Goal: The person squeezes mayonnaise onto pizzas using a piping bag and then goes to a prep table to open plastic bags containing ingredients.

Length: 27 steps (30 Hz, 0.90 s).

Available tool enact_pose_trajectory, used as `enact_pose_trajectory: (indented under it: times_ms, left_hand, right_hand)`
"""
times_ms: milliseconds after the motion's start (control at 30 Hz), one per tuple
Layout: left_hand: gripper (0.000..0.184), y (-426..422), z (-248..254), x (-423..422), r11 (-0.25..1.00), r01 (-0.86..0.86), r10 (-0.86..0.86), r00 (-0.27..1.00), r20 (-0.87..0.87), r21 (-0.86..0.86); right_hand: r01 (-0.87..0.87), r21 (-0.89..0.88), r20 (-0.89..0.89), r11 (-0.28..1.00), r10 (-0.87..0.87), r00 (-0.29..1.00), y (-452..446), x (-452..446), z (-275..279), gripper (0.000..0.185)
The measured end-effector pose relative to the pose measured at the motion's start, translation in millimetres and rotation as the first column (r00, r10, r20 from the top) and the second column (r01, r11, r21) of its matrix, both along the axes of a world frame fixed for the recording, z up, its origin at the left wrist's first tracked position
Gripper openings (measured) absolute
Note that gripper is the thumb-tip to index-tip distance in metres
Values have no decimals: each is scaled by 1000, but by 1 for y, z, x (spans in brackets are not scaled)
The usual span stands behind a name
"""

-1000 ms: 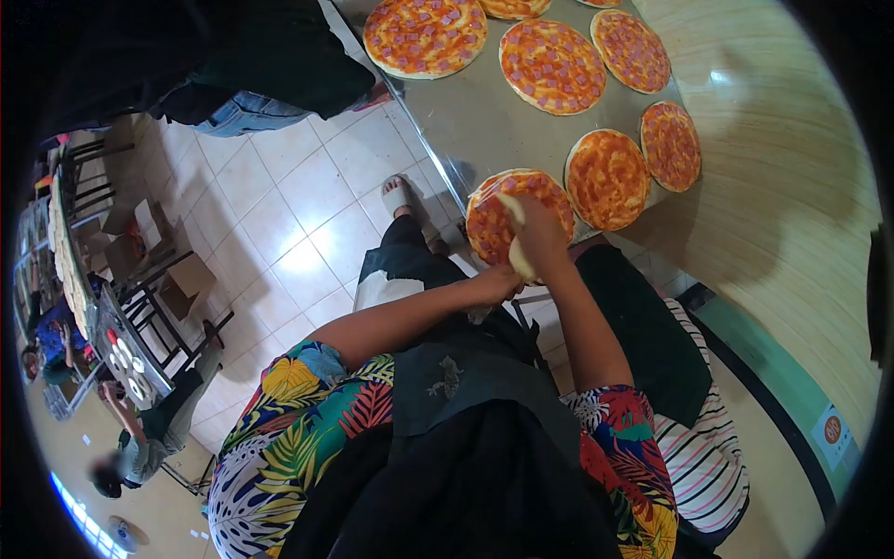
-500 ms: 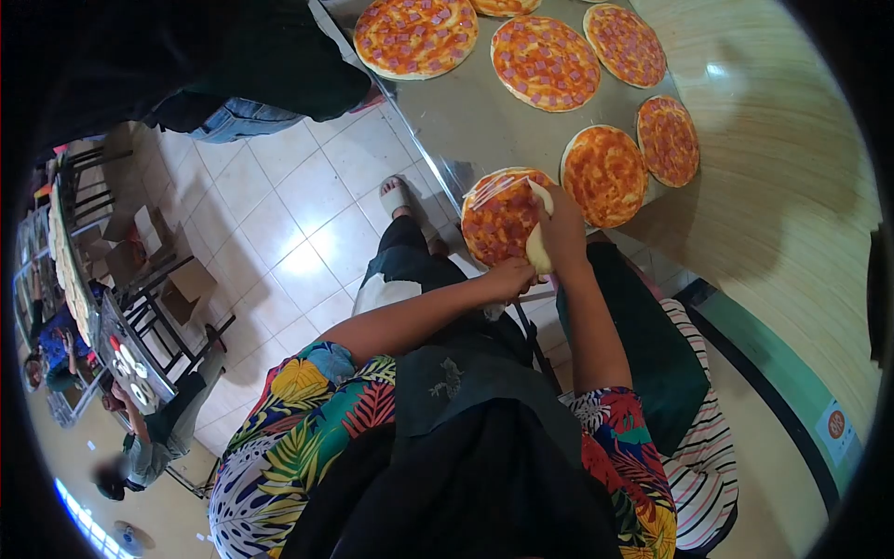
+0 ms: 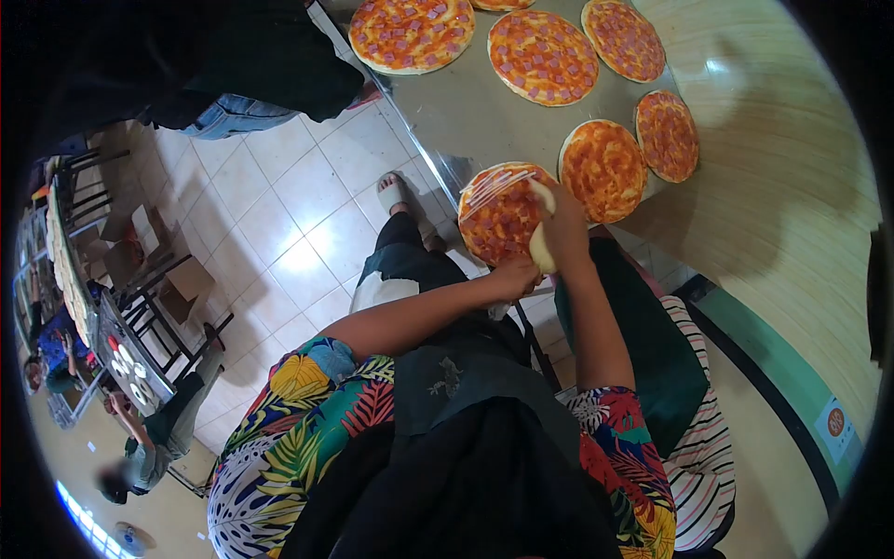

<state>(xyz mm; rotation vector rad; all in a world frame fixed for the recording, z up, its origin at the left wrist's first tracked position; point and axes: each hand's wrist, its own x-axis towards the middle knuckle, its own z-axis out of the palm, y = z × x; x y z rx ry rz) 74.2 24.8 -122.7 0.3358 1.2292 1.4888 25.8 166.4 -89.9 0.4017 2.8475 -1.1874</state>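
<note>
My right hand [image 3: 566, 231] is wrapped round a pale yellow piping bag [image 3: 541, 250], its tip over the nearest pizza [image 3: 503, 219]. White lines of sauce [image 3: 494, 189] cross the far left part of that pizza, which has red sauce and pink cubes on it. My left hand [image 3: 514, 279] is closed at the pizza's near edge, by the lower end of the bag. What its fingers grip is too small to make out. Another pizza [image 3: 603, 171], with red sauce, lies just right of my right hand.
Several more pizzas [image 3: 543, 58] lie on the metal table [image 3: 447, 119]. A person in dark clothes [image 3: 270, 56] stands at the upper left. Another in a striped garment [image 3: 694, 466] is close on my right. Chairs, boxes [image 3: 186, 284] and other people are at far left.
White lines have appeared on the far left part of the nearest pizza. My right hand and the bag have moved right, and my left hand has shifted slightly right.
</note>
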Motion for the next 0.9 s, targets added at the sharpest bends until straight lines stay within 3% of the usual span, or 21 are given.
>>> enact_pose_trajectory:
  times_ms: [33, 67, 100, 167, 200, 233, 267, 367, 400, 433, 500, 533, 567, 600, 633, 667, 767, 800, 833, 900]
  left_hand:
    - [26, -6, 5, 0, 998, 55, -51, 985, 166, -17]
    - [28, -13, 18, -5, 993, 109, -91, 942, 324, -39]
    - [28, -20, 18, -1, 993, 112, -92, 942, 324, -42]
    - [27, -31, 17, 9, 912, 329, -237, 909, 342, -245]
    - [26, -32, 14, 14, 917, 316, -244, 927, 284, -242]
    - [26, -30, 7, 14, 916, 320, -247, 926, 286, -243]
    - [25, -27, -2, 11, 957, 269, -276, 960, -52, -108]
    - [21, -5, 11, -9, 992, 126, -126, 988, 87, 11]
    - [20, 4, 11, -13, 991, 113, -90, 963, 252, -77]
    - [20, 8, 11, -15, 980, 113, -37, 913, 406, -164]
    - [20, 2, 6, -5, 983, 121, -63, 926, 372, -137]
    - [22, -6, -4, 5, 985, 167, -161, 979, 124, -38]
    - [23, -14, 12, 2, 958, 253, -220, 949, 224, -134]
    - [25, -21, 29, -1, 912, 344, -263, 908, 326, -222]
    - [25, -25, 12, 12, 909, 351, -269, 905, 329, -224]
    - [25, -28, 11, 15, 948, 305, -254, 898, 359, -92]
    - [24, -24, 4, 18, 945, 311, -256, 899, 356, -106]
    - [23, -13, 2, 12, 987, 160, -160, 986, 50, 5]
    - [23, -7, 1, 10, 991, 133, -131, 986, 101, -15]
    - [21, 6, 12, -1, 995, 78, -65, 978, 199, -59]
  right_hand:
    - [0, 5, 4, 1000, 0, 1000, -15, 4, 5, 18]
    - [-94, 29, 132, 995, 89, 987, -30, 11, 9, 18]
    - [-186, 38, 258, 982, 170, 951, -42, 17, 11, 17]
    - [-278, 17, 283, 960, 262, 923, -55, 25, 13, 17]
    - [-372, -4, 308, 928, 355, 883, -58, 28, 13, 17]
    - [-369, -6, 308, 930, 352, 884, -51, 28, 6, 17]
    - [-269, -11, 292, 963, 261, 920, -37, 25, -6, 17]
    - [-69, 13, 211, 997, 65, 975, 1, 7, 2, 18]
    - [33, 37, 145, 999, -38, 989, 7, 2, 9, 20]
    - [30, 38, 145, 999, -36, 989, 6, 4, 8, 20]
    - [53, -201, 106, 978, -33, 994, -6, 12, 3, 24]
    - [-149, 30, 53, 988, 147, 988, -12, 25, -17, 25]
    - [-147, 26, 52, 989, 145, 988, -25, 29, -11, 25]
    - [-259, 30, 179, 966, 249, 952, -43, 35, -2, 24]
    - [-365, 19, 303, 931, 342, 889, -53, 38, 4, 24]
    - [-358, 14, 306, 934, 337, 890, -50, 40, 4, 24]
    - [-357, 28, 200, 934, 344, 917, -29, 33, 4, 18]
    - [-198, 26, 179, 980, 190, 965, -15, 24, 6, 16]
    - [-34, 21, 159, 999, 31, 987, -4, 17, 8, 15]
    - [-19, 55, 159, 998, 10, 987, 8, 12, 11, 15]
